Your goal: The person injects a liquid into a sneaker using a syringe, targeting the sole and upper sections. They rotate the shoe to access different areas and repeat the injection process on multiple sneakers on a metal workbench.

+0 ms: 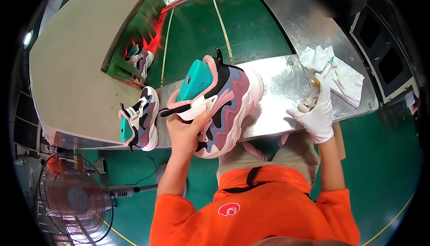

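**A:** What's hard to read here?

**B:** The right hand (316, 114), mostly. It wears a white glove and is closed around a small pale thing at the edge of the steel worktop (277, 89). The thing is too blurred to name. Just above it a thin syringe-like tube (327, 66) lies on a crumpled white cloth (340, 73).

**A:** And the left hand?

**B:** The left hand (190, 131) is bare and grips a child's sneaker (219, 107) by its white strap, thumb on top. The sneaker is tipped on its side over the worktop's near edge, pink, mauve and blue, with a teal form (195, 81) filling its opening. The palm and part of the sole's heel are hidden behind the hand.

**A:** Any other shoes?

**B:** A matching second sneaker (139, 120) stands to the left on the worktop's end, also with a teal insert. A third sneaker (139, 60) sits farther back on the green conveyor belt (197, 26), under a dark hood lit red, so it's partly hidden.

**A:** Labels or signs?

**B:** Only a white round emblem on the orange shirt (268, 210). A floor fan (76, 199) at lower left is cut by the picture's rim.
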Demonstrator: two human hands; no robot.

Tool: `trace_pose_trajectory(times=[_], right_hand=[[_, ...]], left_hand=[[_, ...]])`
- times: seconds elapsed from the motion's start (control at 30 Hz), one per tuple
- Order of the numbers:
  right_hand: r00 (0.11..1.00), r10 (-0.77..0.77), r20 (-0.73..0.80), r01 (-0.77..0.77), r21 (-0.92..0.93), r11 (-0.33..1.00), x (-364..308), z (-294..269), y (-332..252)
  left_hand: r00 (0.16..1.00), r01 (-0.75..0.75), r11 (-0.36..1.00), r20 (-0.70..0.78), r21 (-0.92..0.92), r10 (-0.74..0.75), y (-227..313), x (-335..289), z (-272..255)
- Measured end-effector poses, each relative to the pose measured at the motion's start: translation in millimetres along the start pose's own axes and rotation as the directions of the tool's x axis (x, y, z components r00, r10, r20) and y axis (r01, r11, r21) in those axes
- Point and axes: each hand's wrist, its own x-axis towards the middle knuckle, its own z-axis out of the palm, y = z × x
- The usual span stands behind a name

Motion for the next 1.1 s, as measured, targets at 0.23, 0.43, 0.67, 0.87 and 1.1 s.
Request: trace_pose_trajectory(times=[0.23,0.43,0.67,0.87,1.1], right_hand=[[0.979,-0.203,-0.028,0.188,-0.269,0.945,-1.8,4.2,7.3],[0.966,-0.26,-0.001,0.247,-0.307,0.919,0.5,-3.4,0.6],[0.964,-0.267,-0.008,0.25,-0.326,0.912,-1.5,-4.4,1.8],[0.96,-0.28,-0.004,0.263,-0.335,0.905,-1.8,-3.2,-0.1],[0.974,-0.224,0.027,0.22,-0.348,0.912,-1.6,-1.7,-5.2]], left_hand=[[0.966,-0.255,0.91,0.114,0.327,0.23,-19.0,-6.7,-9.2],[0.541,-0.832,0.34,0.505,0.439,0.672,0.0,9.7,-7.3],[0.556,-0.825,0.399,0.442,0.401,0.704,3.1,5.0,-6.2],[0.537,-0.831,0.323,0.504,0.453,0.676,8.5,2.2,-11.9],[0.415,-0.882,0.107,0.647,0.46,0.64,16.3,0.0,-7.7]])
